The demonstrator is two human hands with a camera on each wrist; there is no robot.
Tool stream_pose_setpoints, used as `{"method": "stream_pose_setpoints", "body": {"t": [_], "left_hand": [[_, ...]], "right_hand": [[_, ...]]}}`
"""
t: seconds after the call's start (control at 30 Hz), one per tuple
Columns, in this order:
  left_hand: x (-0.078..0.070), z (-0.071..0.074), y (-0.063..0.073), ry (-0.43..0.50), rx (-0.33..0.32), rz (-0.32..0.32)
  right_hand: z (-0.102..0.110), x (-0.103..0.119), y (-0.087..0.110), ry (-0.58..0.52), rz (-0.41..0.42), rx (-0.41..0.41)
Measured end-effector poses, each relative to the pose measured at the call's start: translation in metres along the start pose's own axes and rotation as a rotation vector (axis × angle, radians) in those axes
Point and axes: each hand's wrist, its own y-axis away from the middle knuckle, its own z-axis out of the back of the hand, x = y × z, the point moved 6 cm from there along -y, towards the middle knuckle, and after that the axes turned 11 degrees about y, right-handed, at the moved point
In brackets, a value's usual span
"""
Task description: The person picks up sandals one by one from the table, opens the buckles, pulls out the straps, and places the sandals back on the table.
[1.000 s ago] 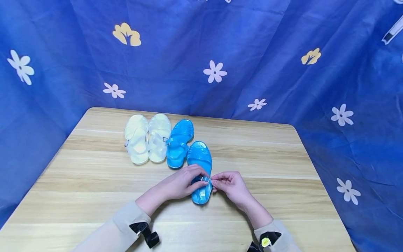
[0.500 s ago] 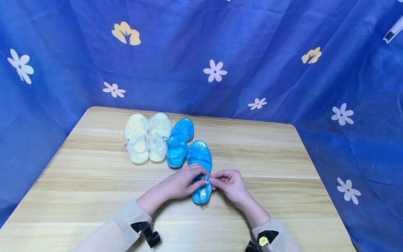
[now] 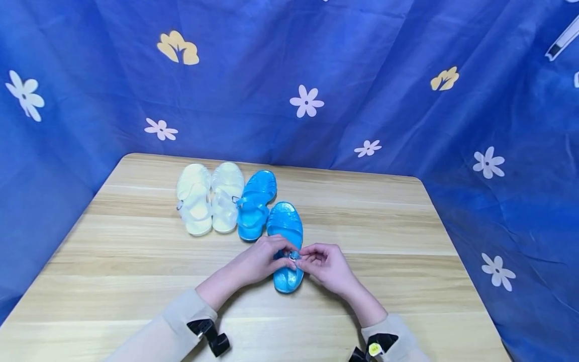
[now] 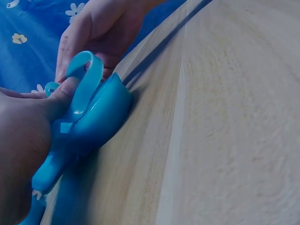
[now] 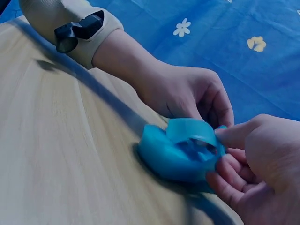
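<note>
A shiny blue jelly sandal [image 3: 285, 219] lies on the wooden table, toe pointing away, with both hands at its ankle strap. From the left side, my left hand [image 3: 262, 260] pinches the strap near the small metal buckle [image 3: 292, 255] between thumb and fingers. My right hand [image 3: 331, 269] pinches the strap at the buckle from the right. In the left wrist view the blue strap [image 4: 83, 93] arches up above the heel part. Fingers hide much of the buckle, so how the strap end sits in it cannot be seen.
A second blue sandal [image 3: 259, 188] lies beyond, to the left. Beside it stand two clear white sandals, the nearer one [image 3: 227, 176] and the outer one [image 3: 193, 181]. The wooden table [image 3: 384, 221] ends at a blue flowered curtain [image 3: 253, 75] behind.
My right fingertips have shifted slightly left, closer over the buckle and strap. The left hand keeps nearly the same place, and the sandals stay where they were.
</note>
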Motion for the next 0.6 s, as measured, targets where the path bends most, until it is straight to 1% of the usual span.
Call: {"method": "stream_pose_setpoints", "body": {"t": [0.13,0.23,0.3,0.4,0.47,0.6], "left_hand": [[-0.0019,0.0002,0.0,-0.015,-0.012,0.011],[-0.0027,0.0003,0.0001,-0.022,-0.024,0.014],[-0.0032,0.0007,0.0002,-0.026,-0.026,0.011],[-0.004,0.0023,0.0009,-0.025,-0.013,0.018],[-0.004,0.0035,0.0014,-0.021,0.01,0.03],[-0.0032,0.0048,0.002,-0.006,0.076,0.083]], "right_hand": [[-0.0015,0.0033,-0.0035,0.059,-0.015,-0.02],[-0.0012,0.0052,-0.0044,0.112,0.011,-0.033],[-0.0009,0.0068,-0.0042,0.164,0.061,-0.043],[-0.0007,0.0089,-0.0032,0.237,0.158,-0.063],[-0.001,0.0096,-0.0021,0.266,0.221,-0.076],[-0.0011,0.008,-0.0004,0.275,0.309,-0.099]]}}
